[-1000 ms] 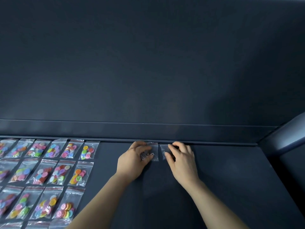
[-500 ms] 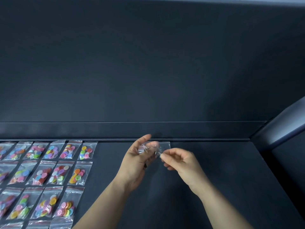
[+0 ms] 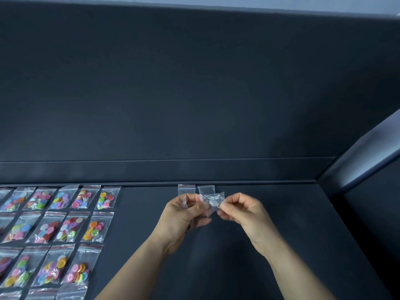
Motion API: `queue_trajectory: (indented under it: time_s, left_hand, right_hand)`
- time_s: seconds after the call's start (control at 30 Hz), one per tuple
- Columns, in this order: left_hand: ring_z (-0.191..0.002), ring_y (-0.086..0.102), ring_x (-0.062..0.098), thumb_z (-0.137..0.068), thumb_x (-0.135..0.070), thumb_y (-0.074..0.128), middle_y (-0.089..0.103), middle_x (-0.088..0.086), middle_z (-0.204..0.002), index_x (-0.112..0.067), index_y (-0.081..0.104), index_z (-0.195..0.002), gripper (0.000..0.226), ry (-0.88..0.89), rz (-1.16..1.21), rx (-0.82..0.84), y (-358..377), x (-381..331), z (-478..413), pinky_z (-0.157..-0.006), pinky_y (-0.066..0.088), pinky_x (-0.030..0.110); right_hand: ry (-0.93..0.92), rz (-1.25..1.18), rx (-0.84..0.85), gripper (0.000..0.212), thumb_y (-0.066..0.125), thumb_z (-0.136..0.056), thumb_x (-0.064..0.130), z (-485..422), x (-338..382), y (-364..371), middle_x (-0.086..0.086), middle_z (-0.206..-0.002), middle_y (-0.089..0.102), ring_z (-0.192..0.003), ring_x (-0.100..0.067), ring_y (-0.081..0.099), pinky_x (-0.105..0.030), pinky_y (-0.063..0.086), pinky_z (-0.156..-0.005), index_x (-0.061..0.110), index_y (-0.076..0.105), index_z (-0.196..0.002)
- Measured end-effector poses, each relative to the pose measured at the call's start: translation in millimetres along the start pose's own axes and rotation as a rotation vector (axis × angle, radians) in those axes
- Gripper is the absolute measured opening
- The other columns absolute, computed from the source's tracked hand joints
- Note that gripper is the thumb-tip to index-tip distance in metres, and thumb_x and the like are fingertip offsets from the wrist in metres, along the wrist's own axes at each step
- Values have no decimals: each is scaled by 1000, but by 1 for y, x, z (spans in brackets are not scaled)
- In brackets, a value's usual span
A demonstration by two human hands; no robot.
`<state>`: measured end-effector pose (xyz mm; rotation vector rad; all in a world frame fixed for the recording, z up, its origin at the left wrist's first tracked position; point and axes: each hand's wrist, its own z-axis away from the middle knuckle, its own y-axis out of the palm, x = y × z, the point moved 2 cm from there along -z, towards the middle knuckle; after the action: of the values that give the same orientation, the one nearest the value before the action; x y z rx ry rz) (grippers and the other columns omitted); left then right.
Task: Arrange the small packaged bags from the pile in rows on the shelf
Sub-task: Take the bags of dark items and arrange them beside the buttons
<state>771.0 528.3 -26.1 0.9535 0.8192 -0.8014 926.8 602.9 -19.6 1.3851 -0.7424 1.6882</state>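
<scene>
The left hand (image 3: 184,215) and right hand (image 3: 244,211), lifted off two clear bags (image 3: 205,189) at the back edge of the shelf (image 3: 281,234), now pinch a third bag (image 3: 211,199), likely next in that row.

Both hands have lifted off the shelf (image 3: 281,234), where a second ago they pressed flat on two clear bags (image 3: 205,189) by its back edge. The left hand (image 3: 184,215) and right hand (image 3: 242,210) now pinch a crumpled bag (image 3: 213,200) between them, just in front of those two.
</scene>
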Motion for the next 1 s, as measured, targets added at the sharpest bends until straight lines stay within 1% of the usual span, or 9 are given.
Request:
queue_trajectory:
  time_s: [0.1, 0.23, 0.37, 0.5, 0.6, 0.7, 0.83, 0.93, 1.0]
  left_hand:
    - [-76, 69, 16, -84, -7, 67, 71, 9, -83, -2, 64, -95, 12, 46, -73, -11, 1, -7, -2, -67, 56, 29]
    - [-69, 65, 12, -87, -6, 66, 69, 5, -78, -4, 66, -93, 7, 111, -308, 27, 10, -13, -3, -54, 50, 23]
    - [-64, 61, 9, -86, -9, 67, 71, 2, -73, -7, 67, -102, 16, 159, -284, 14, 15, -17, -7, -50, 43, 20]
    - [-60, 59, 8, -83, -8, 70, 70, 0, -71, -8, 65, -106, 24, 123, -243, -16, 20, -11, -11, -48, 41, 19]
    - [-64, 62, 10, -83, -7, 71, 70, 0, -71, -10, 66, -100, 18, 127, -264, -84, 22, -6, -16, -49, 43, 18]
    - [-70, 62, 2, -82, -12, 73, 71, -10, -77, -21, 70, -89, 12, 169, -504, -232, 13, -2, -24, -60, 44, 13]
    - [-84, 54, -2, -82, -24, 71, 59, -20, -100, -31, 69, -97, 16, 195, -987, -304, 2, 4, -34, -71, 38, 12]
    - [-101, 58, 7, -85, -29, 68, 55, -18, -119, -33, 68, -108, 24, 226, -1191, -292, 0, 8, -40, -79, 41, 17]
    - [-103, 59, 5, -87, -31, 64, 54, -20, -125, -35, 67, -111, 25, 253, -1284, -269, -1, 9, -44, -76, 42, 16]
  right_hand:
    - [46, 46, 35, 14, 76, -72, 12, 0, 0, -8, -6, -78, 70, -79, -20, 66, -39, 52, -90, 9, 64, -78]
    - [45, 50, 132, 25, 76, -79, 14, 0, 4, -11, -5, -94, 71, -87, -13, 67, -30, 54, -85, 12, 67, -102]
    - [44, 103, 137, 4, 71, -83, 8, -1, 6, -13, -3, -82, 67, -80, -13, 61, -30, 53, -82, 10, 70, -86]
    - [70, -14, 164, 10, 69, -83, 2, 0, 4, -17, -6, -79, 62, -76, -16, 61, -35, 55, -82, 7, 60, -81]
    - [58, -22, 63, 15, 67, -85, 1, -4, -1, -21, -7, -75, 62, -69, -18, 60, -32, 56, -70, 9, 55, -79]
    - [55, 38, -144, 18, 65, -85, -1, -21, -14, -30, -6, -71, 59, -67, -18, 58, -36, 56, -71, 9, 52, -77]
    - [-35, 365, -227, 14, 65, -83, 2, -41, -32, -37, 3, -72, 68, -65, -14, 61, -32, 52, -69, 14, 62, -75]
    - [-182, 782, -274, 7, 71, -80, 15, -43, -39, -42, 9, -89, 63, -84, -11, 58, -28, 50, -75, 22, 70, -79]
    - [-282, 848, -284, 7, 73, -80, 20, -41, -39, -46, 8, -96, 56, -92, -12, 51, -25, 45, -77, 22, 73, -87]
